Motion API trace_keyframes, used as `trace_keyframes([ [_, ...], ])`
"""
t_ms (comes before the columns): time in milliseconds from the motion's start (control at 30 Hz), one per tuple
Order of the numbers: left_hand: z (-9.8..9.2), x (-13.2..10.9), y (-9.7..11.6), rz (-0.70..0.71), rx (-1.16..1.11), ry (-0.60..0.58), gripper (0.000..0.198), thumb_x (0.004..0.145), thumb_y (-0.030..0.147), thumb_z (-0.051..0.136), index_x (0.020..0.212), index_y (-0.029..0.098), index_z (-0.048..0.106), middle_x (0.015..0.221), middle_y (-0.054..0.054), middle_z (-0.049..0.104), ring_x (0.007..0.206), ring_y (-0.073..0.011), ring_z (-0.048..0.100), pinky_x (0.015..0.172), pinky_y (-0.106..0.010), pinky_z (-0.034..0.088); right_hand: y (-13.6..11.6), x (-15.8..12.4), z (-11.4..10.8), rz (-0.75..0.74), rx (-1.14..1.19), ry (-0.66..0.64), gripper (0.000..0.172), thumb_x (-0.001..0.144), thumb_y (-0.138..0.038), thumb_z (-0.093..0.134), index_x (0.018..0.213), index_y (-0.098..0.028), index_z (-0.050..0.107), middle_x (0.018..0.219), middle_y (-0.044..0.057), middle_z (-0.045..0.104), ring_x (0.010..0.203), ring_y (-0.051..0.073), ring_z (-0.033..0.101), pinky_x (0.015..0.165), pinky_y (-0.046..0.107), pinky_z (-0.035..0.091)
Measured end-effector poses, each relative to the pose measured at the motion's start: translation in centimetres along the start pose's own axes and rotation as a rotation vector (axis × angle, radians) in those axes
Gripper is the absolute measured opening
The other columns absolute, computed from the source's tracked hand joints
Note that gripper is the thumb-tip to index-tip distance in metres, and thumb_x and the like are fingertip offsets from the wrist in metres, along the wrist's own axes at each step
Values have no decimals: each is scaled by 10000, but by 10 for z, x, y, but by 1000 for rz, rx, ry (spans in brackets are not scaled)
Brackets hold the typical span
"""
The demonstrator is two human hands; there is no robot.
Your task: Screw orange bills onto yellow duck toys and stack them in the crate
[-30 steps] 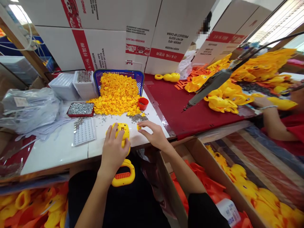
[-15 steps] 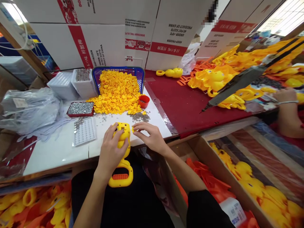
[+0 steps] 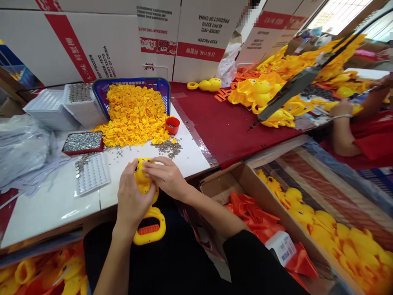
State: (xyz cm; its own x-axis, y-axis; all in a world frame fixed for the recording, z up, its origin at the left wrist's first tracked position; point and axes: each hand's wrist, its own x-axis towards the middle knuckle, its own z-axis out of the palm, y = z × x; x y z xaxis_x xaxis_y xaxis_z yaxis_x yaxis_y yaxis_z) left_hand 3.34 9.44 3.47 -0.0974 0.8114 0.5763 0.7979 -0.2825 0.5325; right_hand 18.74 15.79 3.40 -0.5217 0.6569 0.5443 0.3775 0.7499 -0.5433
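A yellow plastic duck-shaped toy (image 3: 142, 178) with a loop handle and an orange ribbed trigger (image 3: 148, 230) is held above my lap, at the table's front edge. My left hand (image 3: 130, 200) is wrapped round its body from the left. Bent fingers of my right hand (image 3: 168, 177) press on the back of its head, over the small square opening. The little yellow plastic piece from the earlier frame is hidden under these fingertips. Just beyond lie loose screws (image 3: 170, 148) and a heap of small yellow plastic pieces (image 3: 133, 116), spilling from a blue basket (image 3: 167, 92).
Left on the table are a white tray (image 3: 97, 176) with button cells, a red box of small metal parts (image 3: 82, 142) and stacked trays (image 3: 81, 108). A red cup (image 3: 172, 126) stands by the heap. An electric screwdriver (image 3: 279, 94) hangs right. A co-worker's hand (image 3: 342, 107) is beyond.
My right hand has moved left onto the toy's head, bringing the small yellow piece to the opening. My view has turned slightly right. More of the co-worker shows.
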Motion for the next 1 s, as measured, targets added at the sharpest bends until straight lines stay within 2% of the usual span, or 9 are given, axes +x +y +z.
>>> trace_keyframes([
  [67,-1,0,-1,54,17,-6,626,956,349,647,1529,184,456,1428,-192,624,1357,-358,592,1130,-526,506,2,-6,-9,-31,10,-139,371,1079,-304,495,1400,-238,670,1481,93,656,1526,245,457,1251,546,397],
  [133,-3,0,1,119,48,-23,511,974,336,634,1461,202,557,1435,-187,616,1350,-358,584,1133,-525,498,10,-10,-21,-34,18,-196,424,1097,-307,439,1486,-228,587,1551,92,594,1567,229,395,1290,541,334],
  [267,-9,-3,12,208,167,-52,350,969,290,631,1300,203,703,1365,-186,628,1267,-363,595,1056,-506,530,38,-2,-43,293,-303,-116,348,1053,-254,514,1342,-168,688,1480,159,623,1421,276,523,1220,503,423],
  [333,-9,-3,18,203,229,-52,324,964,323,645,1257,215,732,1315,-177,645,1186,-354,612,1001,-500,542,52,6,-45,432,-475,-165,277,1011,-229,579,1221,-142,736,1460,190,611,1364,329,533,1168,519,451],
  [500,-1,5,19,56,254,8,272,979,405,637,1107,209,775,1291,-175,682,1131,-369,616,978,-555,520,69,22,-39,449,-522,-230,275,993,-87,476,1037,-156,739,1177,164,719,1121,296,621,983,434,517],
  [667,10,11,17,13,69,74,142,966,276,632,999,200,747,1301,-143,732,1220,-344,625,1057,-544,521,65,23,-44,454,-488,-127,259,1036,-171,478,1045,-165,737,1129,161,729,1080,294,624,970,433,504],
  [767,15,8,20,12,-2,154,97,958,235,648,947,200,737,1239,-119,774,1233,-318,638,1067,-520,541,42,12,-41,343,-294,-4,244,1062,-265,512,1044,-172,737,1072,129,746,1046,249,655,977,402,523],
  [900,19,0,26,12,23,195,119,955,211,671,1040,195,753,1286,-126,762,1298,-324,625,1081,-538,544,3,0,-31,112,257,103,168,1010,-322,645,943,-201,741,872,45,725,813,167,664,779,314,560],
  [1000,18,-2,29,29,26,217,213,940,179,694,1147,178,749,1265,-143,769,1296,-329,639,1065,-547,560,-9,2,-33,205,384,43,156,979,-287,683,866,-189,726,812,19,685,757,140,627,722,277,536],
])
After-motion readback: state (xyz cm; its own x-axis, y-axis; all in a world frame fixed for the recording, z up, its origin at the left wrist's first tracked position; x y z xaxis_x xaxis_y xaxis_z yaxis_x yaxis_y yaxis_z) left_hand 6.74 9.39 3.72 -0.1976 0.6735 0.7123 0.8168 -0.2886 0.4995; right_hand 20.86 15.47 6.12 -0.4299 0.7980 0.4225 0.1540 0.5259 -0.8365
